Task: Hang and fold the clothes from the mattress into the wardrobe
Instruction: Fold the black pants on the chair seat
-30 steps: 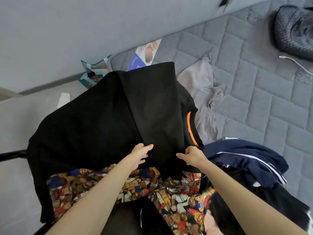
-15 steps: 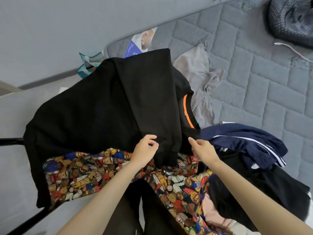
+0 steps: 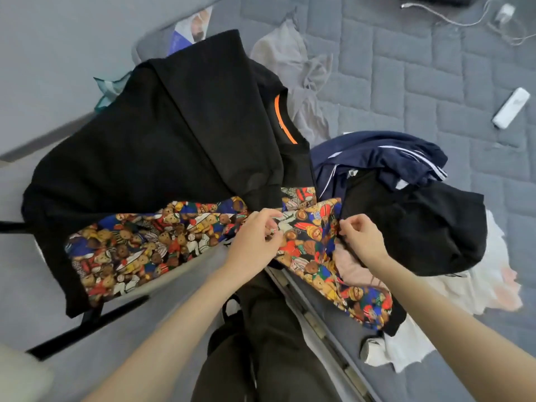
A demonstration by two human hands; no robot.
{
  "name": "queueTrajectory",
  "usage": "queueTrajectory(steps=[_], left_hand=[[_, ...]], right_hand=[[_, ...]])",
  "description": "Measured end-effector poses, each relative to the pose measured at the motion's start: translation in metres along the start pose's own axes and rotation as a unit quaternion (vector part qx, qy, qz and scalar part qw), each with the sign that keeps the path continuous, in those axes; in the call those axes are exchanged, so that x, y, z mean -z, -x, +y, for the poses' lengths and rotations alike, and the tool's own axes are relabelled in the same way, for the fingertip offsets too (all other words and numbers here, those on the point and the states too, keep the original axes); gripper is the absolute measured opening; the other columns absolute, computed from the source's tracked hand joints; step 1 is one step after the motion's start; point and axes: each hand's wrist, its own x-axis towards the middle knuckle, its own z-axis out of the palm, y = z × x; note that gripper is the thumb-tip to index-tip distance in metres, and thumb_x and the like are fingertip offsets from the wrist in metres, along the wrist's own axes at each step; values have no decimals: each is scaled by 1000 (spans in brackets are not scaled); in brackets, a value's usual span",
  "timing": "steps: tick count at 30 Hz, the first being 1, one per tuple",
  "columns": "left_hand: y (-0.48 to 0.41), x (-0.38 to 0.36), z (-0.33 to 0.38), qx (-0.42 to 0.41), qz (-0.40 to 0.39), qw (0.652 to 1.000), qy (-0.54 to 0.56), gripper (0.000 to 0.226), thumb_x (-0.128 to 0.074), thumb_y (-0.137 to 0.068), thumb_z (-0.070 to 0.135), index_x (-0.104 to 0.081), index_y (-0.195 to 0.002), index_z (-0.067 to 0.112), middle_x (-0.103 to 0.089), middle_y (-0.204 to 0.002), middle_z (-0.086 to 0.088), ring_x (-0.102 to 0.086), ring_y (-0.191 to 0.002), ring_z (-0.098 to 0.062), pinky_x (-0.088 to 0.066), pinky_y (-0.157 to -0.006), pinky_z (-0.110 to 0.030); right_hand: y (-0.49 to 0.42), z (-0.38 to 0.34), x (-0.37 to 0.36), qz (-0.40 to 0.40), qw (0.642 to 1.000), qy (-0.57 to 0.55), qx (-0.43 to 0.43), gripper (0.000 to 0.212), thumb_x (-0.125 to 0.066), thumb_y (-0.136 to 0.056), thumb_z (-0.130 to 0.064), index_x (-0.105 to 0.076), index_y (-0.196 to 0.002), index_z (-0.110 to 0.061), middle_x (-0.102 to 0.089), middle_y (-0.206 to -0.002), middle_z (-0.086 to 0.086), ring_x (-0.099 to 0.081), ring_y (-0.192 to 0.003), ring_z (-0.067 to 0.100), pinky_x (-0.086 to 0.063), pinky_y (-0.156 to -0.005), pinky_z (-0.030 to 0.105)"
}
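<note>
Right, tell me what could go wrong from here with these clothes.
1. The left hand and right hand pinch the multicoloured bear-print fabric while the folded black sweatshirt with orange neck tape lies on it; pulling could undo its fold or drag it off the grey quilted mattress.
2. That fabric meets the crumpled black garment; a tug may snag it.

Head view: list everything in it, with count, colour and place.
mattress: one, grey quilted, right and top.
bear-print garment: one, multicoloured, mattress edge, centre.
black sweatshirt: one, black with orange neck tape, over bear-print garment.
grey garment: one, grey, on mattress beyond sweatshirt.
navy garment: one, navy with white stripes, right of sweatshirt.
black garment: one, black, right, beside navy garment.
charger with cable: one, white, top right.
left hand: one, fingers pinch bear-print garment.
right hand: one, fingers pinch its edge.
</note>
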Motion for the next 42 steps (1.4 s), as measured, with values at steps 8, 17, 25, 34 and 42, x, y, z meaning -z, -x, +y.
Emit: queueTrajectory(steps=[8,17,25,34,42], left_hand=[[65,-68,9,227,-89,960,137,53,-50,-82,67,-41,-83,16,-43,-83,2,-46,-75,-11,-38,-68,-27],[90,-177,16,294,-45,908,297,55,-63,-81,55,-53,-126,23,-59,-122,7,-57,-110,-15,-47,-90,-30],[109,-214,3,345,95,835,418,41,-43,-99,41,-45,-131,16,-61,-121,-8,-62,-97,-22,-49,-91,-36],[158,-176,43,293,153,863,382,13,-52,-97,25,-55,-108,19,-68,-95,2,-66,-78,-10,-55,-63,-20],[160,-105,90,263,255,865,343,19,-59,-93,25,-58,-75,19,-56,-78,4,-51,-72,-7,-47,-74,-28]], right_hand=[[50,100,32,-36,992,122,-5,23,-52,-94,-21,-64,-105,-5,-66,-99,11,-58,-89,22,-44,-76,32],[56,194,39,-125,956,266,31,81,-67,-77,-58,-35,-142,-22,-39,-144,5,-35,-130,31,-30,-106,39],[62,211,52,-247,963,107,2,44,-82,-70,-38,-64,-103,-16,-71,-101,3,-66,-94,21,-55,-84,38],[127,155,143,-401,891,-213,-23,35,-53,-91,-35,-64,-116,-12,-71,-110,9,-68,-102,25,-55,-87,33],[146,47,170,-367,887,-280,20,35,-60,-90,-30,-64,-111,-3,-69,-110,18,-66,-104,32,-50,-96,41]])
